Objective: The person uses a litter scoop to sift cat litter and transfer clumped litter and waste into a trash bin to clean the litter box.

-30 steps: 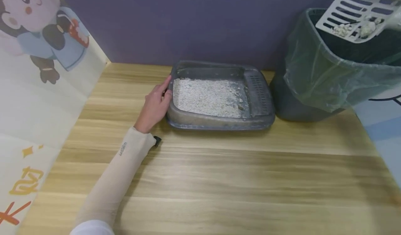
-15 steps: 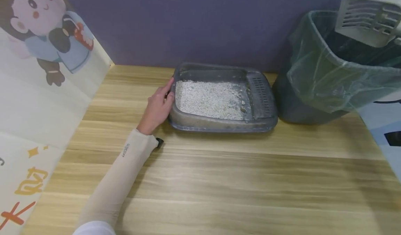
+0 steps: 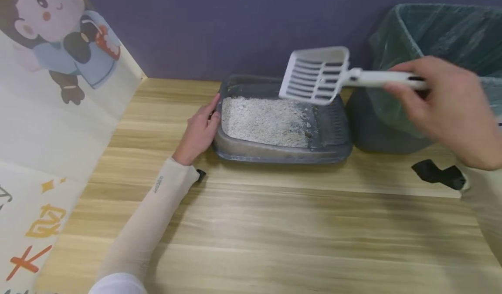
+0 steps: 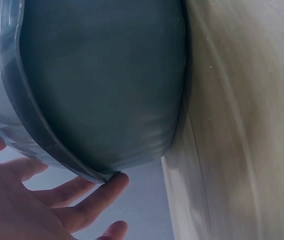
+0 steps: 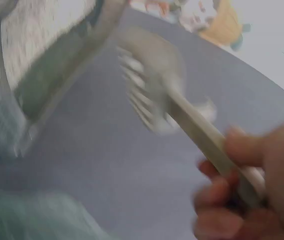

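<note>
A dark grey litter box [image 3: 282,153] with pale litter [image 3: 260,122] sits against the purple wall in the head view. My left hand [image 3: 198,133] rests at its left end, fingertips touching the rim. From the left wrist view, that hand's fingers [image 4: 89,205] stretch along the rim's underside, fairly straight. My right hand [image 3: 451,104] grips the handle of a white slotted litter scoop [image 3: 347,78], held above the box's right part. No clumps show on the scoop. The right wrist view is blurred but shows the fingers [image 5: 216,192] curled round the handle.
A dark bin [image 3: 386,130] with a translucent green bag [image 3: 392,104] over its rim stands right of the litter box, beneath and behind my right hand. Wooden boards [image 3: 274,233] stretch in front. A white wall with cartoon drawings [image 3: 74,45] borders the left side.
The scoop held clumps a second ago, then tipped over the bin. My right hand has come into view, carrying the scoop left above the litter box. The left hand stays at the rim.
</note>
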`<state>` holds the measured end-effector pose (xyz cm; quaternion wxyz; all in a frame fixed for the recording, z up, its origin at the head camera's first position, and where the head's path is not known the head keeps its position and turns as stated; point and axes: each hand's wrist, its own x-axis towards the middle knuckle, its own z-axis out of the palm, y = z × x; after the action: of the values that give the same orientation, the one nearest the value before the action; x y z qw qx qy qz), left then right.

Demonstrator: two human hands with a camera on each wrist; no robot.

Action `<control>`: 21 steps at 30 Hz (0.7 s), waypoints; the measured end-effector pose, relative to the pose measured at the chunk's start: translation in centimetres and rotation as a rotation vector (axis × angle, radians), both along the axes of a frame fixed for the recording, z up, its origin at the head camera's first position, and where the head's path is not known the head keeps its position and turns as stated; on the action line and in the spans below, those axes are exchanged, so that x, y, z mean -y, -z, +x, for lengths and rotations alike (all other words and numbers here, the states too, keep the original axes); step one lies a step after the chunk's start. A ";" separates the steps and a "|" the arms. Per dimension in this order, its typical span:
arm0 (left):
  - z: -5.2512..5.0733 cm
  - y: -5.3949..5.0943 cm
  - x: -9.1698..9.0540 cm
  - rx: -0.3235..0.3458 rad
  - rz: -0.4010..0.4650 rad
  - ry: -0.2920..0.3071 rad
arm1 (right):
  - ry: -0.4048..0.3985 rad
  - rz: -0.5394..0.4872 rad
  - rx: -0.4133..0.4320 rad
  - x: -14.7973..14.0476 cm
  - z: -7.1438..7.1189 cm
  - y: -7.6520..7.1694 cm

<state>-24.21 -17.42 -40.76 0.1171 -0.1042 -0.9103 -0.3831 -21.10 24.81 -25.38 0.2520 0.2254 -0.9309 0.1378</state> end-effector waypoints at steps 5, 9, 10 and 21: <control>0.0 -0.1 -0.2 0.012 -0.018 -0.001 | -0.215 0.206 0.333 3.0 -3.3 2.1; -0.3 -0.2 -0.3 0.020 -0.024 0.020 | -0.262 0.299 0.568 4.5 -5.7 3.2; -0.4 -0.1 -0.3 0.024 -0.025 0.023 | -0.277 0.321 0.622 5.0 -6.2 3.4; -0.5 0.3 -0.1 0.056 -0.032 0.010 | -0.503 0.383 0.944 10.6 -7.1 9.1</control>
<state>-24.73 -17.34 -41.03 0.0878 -0.0997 -0.9187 -0.3718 -28.16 14.18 -34.44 -0.2773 0.3957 -0.8688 0.1081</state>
